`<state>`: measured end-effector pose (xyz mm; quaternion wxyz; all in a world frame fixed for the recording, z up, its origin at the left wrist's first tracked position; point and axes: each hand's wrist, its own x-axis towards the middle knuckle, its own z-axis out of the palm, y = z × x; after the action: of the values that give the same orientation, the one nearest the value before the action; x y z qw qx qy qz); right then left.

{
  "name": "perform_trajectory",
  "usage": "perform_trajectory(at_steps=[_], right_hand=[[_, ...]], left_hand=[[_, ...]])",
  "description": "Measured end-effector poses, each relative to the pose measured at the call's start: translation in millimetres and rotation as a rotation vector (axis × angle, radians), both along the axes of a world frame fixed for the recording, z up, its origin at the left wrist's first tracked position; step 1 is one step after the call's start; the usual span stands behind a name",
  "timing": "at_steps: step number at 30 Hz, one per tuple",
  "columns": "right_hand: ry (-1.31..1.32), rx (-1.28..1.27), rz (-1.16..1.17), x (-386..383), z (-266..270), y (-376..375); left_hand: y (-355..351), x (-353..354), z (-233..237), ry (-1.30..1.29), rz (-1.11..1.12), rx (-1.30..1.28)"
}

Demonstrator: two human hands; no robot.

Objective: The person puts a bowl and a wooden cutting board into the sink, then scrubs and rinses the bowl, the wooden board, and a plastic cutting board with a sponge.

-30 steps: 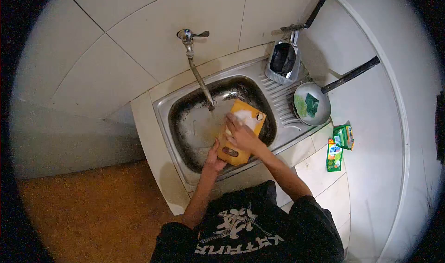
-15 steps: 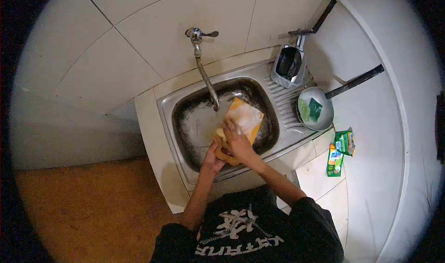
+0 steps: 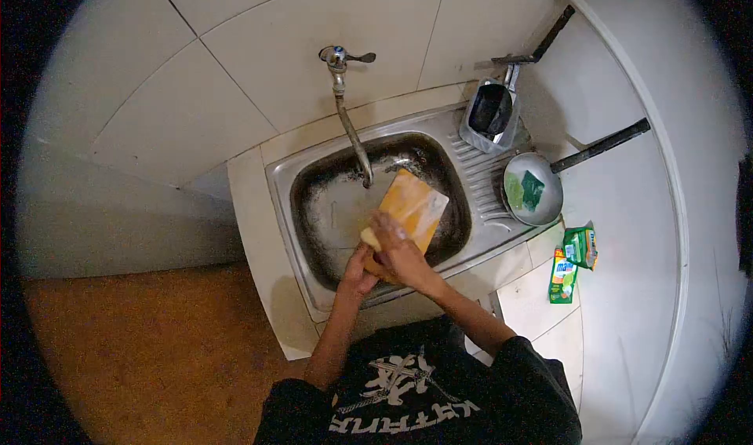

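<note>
Over the sink basin point(image 3: 321, 245), an orange cutting board point(image 3: 410, 198) is held at a slant, with white suds along its right side. My left hand point(image 3: 358, 274) is closed on the board's lower left edge, though its fingertips are partly hidden. On the board's lower half, my right hand point(image 3: 400, 254) presses a pale yellow sponge point(image 3: 369, 238), which shows at the left of the fingers. The metal faucet's spout point(image 3: 362, 162) hangs above the basin, left of the board.
A pan point(image 3: 553, 186) with a dark green scouring pad point(image 3: 532, 190) sits on the drainboard. Behind it stands a clear plastic container point(image 3: 476, 140) holding dark utensils. Green packets point(image 3: 562, 276) lie on the counter at right, beside the pale wall point(image 3: 627, 288).
My right hand has slid slightly down the board with the sponge. Much of the foam is gone from the upper left of the board, showing more orange. The view has shifted slightly.
</note>
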<state>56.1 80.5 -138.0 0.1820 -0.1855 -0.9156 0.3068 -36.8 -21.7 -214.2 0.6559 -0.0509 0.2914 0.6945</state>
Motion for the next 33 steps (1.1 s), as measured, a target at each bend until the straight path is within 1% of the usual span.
perform_trajectory(at_steps=[1,3,4,6,7,9,10,11,13,15,16,17,18,20,21,22,23,24,25,27,28,29,31,32,33], right_hand=[[-0.002,0.003,-0.001,0.4,-1.3,5.1],[-0.053,0.133,0.075,-3.4,-9.8,25.1],[-0.049,0.13,0.068,-7.2,-15.0,40.3],[-0.105,-0.236,-0.135,-11.6,-24.5,78.0],[-0.103,-0.234,-0.143,-8.6,-25.9,89.3],[0.025,0.053,-0.177,-6.9,-24.7,103.8],[0.088,0.027,-0.206,-3.9,-24.1,97.0],[0.084,0.026,-0.2,-0.1,-24.5,85.8],[0.039,-0.088,-0.341,6.2,-26.2,57.0],[-0.116,-0.114,-0.228,13.2,-38.9,15.9],[-0.116,-0.117,-0.231,11.3,-32.0,2.7],[-0.076,-0.061,-0.056,9.9,-24.5,-8.7],[-0.035,-0.003,0.117,9.5,-18.8,-13.3],[-0.027,0.027,0.123,15.1,-21.8,8.7],[-0.019,0.057,0.133,17.3,-23.6,23.7],[-0.017,0.057,0.133,19.7,-24.2,39.5],[-0.015,0.061,-0.039,22.4,-24.1,56.9],[-0.012,0.068,-0.211,22.7,-22.5,66.9],[-0.012,0.072,-0.21,23.4,-22.6,64.4],[-0.095,-0.172,-0.286,28.0,-24.6,41.6],[-0.096,-0.114,-0.248,29.1,-23.3,24.2],[-0.097,-0.116,-0.247,30.4,-21.5,10.0],[0.008,0.22,0.105,32.5,-17.0,-8.9],[-0.054,0.27,0.144,35.7,-18.1,-7.3],[-0.058,0.269,0.142,38.1,-13.5,1.9]], left_hand=[[-0.1,1.7,-0.5,-0.015,0.014,0.003],[1.0,1.1,1.7,-0.025,0.028,0.005],[0.7,0.3,6.8,-0.062,-0.009,0.01],[1.1,-0.3,13.1,-0.096,-0.06,0.014],[1.8,0.9,14.4,-0.05,-0.057,0.034],[3.5,-0.3,21.0,-0.003,-0.045,0.057],[2.7,-1.7,27.5,0.005,-0.036,0.033],[1.6,-2.5,30.3,0.01,-0.027,0.006],[3.9,-5.1,27.2,-0.015,-0.019,0.03],[4.0,-9.0,19.1,-0.039,-0.022,0.043],[7.2,-13.4,10.9,-0.312,-0.053,0.347],[8.5,-15.9,3.8,-0.586,-0.086,0.651],[9.9,-14.2,9.9,-0.588,-0.093,0.648],[9.3,-8.1,23.2,0.058,0.056,-0.125],[9.7,-7.8,30.0,0.061,0.056,-0.125],[10.9,-7.7,36.6,0.014,0.049,-0.063],[12.4,-8.0,40.1,-0.033,0.041,0.001],[14.0,-9.8,40.1,-0.031,0.041,0.007],[14.4,-11.2,39.0,-0.021,0.031,0.036],[14.1,-11.9,32.4,-0.017,0.019,0.061],[14.4,-12.2,27.3,0.005,0.019,0.046],[13.3,-12.7,22.3,0.03,0.019,0.028],[15.5,-9.1,26.0,0.076,0.033,0.017],[18.1,-7.1,28.3,0.12,0.047,0.011],[19.6,-5.4,31.5,0.117,0.045,0.011]])
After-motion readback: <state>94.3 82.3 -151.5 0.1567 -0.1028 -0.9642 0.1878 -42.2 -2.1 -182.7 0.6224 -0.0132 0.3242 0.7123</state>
